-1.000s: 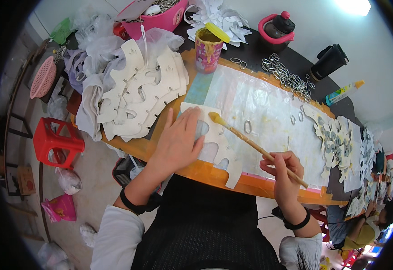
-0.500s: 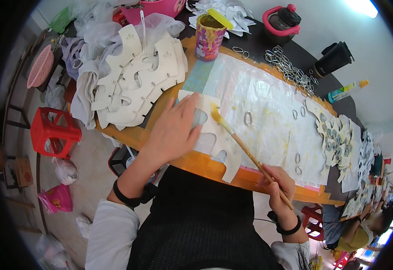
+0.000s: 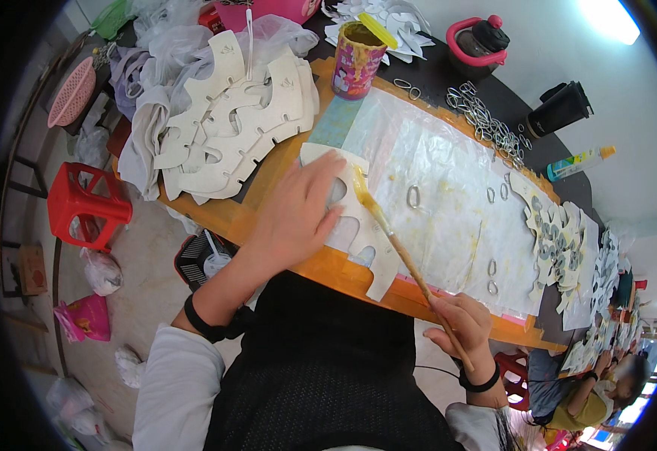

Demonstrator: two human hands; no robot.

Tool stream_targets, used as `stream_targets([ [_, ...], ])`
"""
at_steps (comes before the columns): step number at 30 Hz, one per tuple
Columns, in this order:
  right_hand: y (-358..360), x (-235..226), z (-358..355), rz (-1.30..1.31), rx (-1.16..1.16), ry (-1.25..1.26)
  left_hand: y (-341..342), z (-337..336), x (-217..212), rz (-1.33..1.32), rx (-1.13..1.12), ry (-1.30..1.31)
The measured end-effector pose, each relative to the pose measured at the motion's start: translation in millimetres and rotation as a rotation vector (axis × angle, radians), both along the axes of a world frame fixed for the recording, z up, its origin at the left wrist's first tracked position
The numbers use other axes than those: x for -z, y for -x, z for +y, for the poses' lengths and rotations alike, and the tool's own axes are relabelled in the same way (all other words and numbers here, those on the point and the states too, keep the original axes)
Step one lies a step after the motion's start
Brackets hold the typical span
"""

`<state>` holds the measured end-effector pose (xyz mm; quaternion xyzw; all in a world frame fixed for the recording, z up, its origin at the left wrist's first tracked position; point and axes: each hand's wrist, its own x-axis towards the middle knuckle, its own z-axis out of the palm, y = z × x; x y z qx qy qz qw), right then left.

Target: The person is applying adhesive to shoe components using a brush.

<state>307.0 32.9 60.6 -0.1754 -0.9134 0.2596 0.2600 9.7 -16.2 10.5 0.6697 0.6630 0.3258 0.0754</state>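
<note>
My left hand (image 3: 291, 207) lies flat, fingers stretched out, on a cream cut-out piece (image 3: 377, 263) with curved notches and holes, pressing it to the table near its front edge. In my right hand (image 3: 460, 323) is a wooden-handled brush (image 3: 407, 264), gripped toward the end of its handle. Its yellow-wet bristles touch the right edge of the cut-out piece. Beyond the hands stands an open pink-purple can (image 3: 355, 71) with yellowish drips and a yellow lid at its rim. An oval metal ring (image 3: 414, 197) lies right of the brush.
White sheeting (image 3: 449, 233) with yellow smears covers the table. Stacked cream pieces (image 3: 231, 135) lie left; pieces with grey ovals (image 3: 550, 237) lie right. Metal rings (image 3: 486, 116), a black tumbler (image 3: 558, 109) and a bottle (image 3: 580, 163) are behind. A person (image 3: 595, 402) sits far right.
The brush has shifted slightly toward me along the piece's edge, its handle now steeper, and my right hand has come nearer my body. My left hand stays on the piece. The view has shifted slightly.
</note>
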Motion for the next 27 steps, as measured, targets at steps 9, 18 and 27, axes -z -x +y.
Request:
stream_targets([
  [9, -6.2, 0.5, 2.8, -0.057, -0.154, -0.117, -24.2, -9.7, -1.1, -0.004, -0.034, 0.051],
  [18, -12.8, 7.5, 6.7, 0.034, -0.028, 0.046, -24.1, -10.4, -1.4, -0.007, -0.026, 0.063],
  [27, -24.5, -21.4, -4.3, -0.119, -0.126, 0.017, -25.3, -13.0, -3.9, 0.02, -0.024, 0.079],
])
